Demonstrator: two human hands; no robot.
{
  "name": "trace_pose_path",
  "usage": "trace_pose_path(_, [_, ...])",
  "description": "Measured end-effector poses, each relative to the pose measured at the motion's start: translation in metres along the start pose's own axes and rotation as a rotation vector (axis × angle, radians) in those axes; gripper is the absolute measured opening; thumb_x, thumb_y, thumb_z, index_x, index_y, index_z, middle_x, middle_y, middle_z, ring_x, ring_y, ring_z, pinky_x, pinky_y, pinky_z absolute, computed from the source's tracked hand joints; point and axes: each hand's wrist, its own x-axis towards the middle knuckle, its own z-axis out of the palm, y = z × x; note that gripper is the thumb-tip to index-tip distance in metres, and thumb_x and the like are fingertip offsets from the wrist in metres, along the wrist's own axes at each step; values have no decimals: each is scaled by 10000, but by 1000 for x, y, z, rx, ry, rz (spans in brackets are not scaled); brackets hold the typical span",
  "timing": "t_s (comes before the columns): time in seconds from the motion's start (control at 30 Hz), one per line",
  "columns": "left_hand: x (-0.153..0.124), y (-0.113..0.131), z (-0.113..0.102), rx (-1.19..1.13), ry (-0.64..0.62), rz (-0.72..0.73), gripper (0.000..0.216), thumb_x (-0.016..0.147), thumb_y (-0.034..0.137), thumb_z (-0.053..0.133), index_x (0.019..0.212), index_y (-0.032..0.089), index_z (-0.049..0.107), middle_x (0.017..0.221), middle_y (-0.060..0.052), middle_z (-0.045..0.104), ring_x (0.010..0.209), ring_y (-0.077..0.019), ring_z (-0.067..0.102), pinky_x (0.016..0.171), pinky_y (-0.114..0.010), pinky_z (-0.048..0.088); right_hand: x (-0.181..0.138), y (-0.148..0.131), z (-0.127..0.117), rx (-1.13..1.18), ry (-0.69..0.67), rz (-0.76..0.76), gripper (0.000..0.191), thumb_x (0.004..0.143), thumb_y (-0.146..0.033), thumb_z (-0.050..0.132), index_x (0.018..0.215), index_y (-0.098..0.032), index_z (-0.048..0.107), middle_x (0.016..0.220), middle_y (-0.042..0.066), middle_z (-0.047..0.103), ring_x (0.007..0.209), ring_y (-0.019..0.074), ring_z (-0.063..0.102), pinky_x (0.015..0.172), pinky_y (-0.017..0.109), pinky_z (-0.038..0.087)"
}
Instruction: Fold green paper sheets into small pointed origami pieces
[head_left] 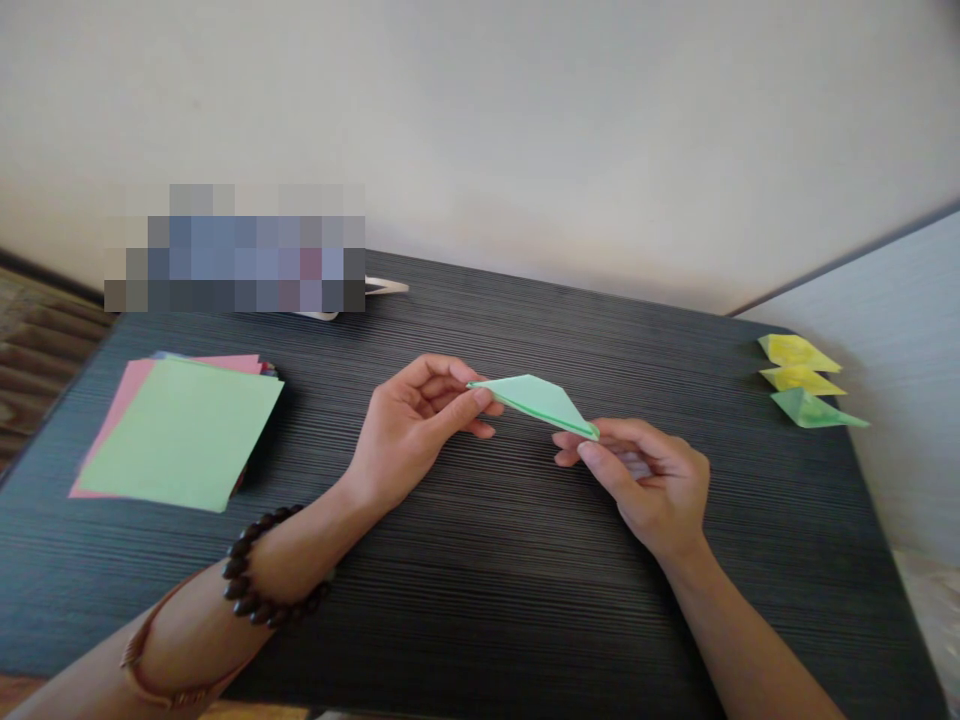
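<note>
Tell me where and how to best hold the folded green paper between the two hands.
Probably by a light pinch at each tapered end of the folded green paper, coming from its left and right, as the left hand and right hand do. It widens towards the middle, which a grip there might crush.

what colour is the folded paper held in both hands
Light green; the folded paper shows best in the head view.

Texts: none legible | labels, brands: none | numbers, signs: none
</note>
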Motion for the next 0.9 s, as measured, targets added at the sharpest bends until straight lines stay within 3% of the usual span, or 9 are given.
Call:
trace_pose_path(0.17, [-2,0,1,9,-42,35,172,789,183,674,898,165,542,864,-17,688,794,-157,686,615,-234,591,1,-1,2,-46,65,23,111,786,-149,658,876,-204,694,790,8,751,613,153,704,570,267,591])
trace_pose_path(0.3, [-6,-2,0,131,-151,128,278,769,136,687,1012,206,573,1006,-33,672,871,-157,659,700,-259,575,2,0,-1,-147,24,-17,100,777,-151,665,840,-213,712,748,-7,746,612,140,697,559,244,570])
trace_pose_path(0.4, [-7,-2,0,273,-214,184,206,753,135,700,941,196,643,1054,-52,658,961,-176,632,742,-249,554,2,0,-2,-225,-15,-93,96,768,-160,668,826,-218,717,733,-7,744,624,151,697,554,255,560])
trace_pose_path(0.6, [-7,-1,-1,374,-152,160,101,734,214,720,809,170,669,895,-53,675,842,-178,635,677,-253,535,2,-1,0,-386,17,-220,117,768,-162,661,851,-226,711,725,-16,741,605,146,694,543,249,551])
trace_pose_path(0.8, [-8,-1,-1,457,-242,143,91,773,244,688,791,167,642,816,-41,663,758,-159,623,683,-260,507,-1,1,0,-427,67,-213,118,785,-176,653,874,-240,697,754,-25,741,588,130,685,562,245,556])
trace_pose_path(0.9, [-10,-1,-1,478,-263,124,136,775,257,687,875,183,633,825,-26,665,728,-140,622,657,-240,498,-1,1,-1,-471,79,-226,91,790,-182,649,852,-237,690,737,-27,738,585,127,681,562,243,548])
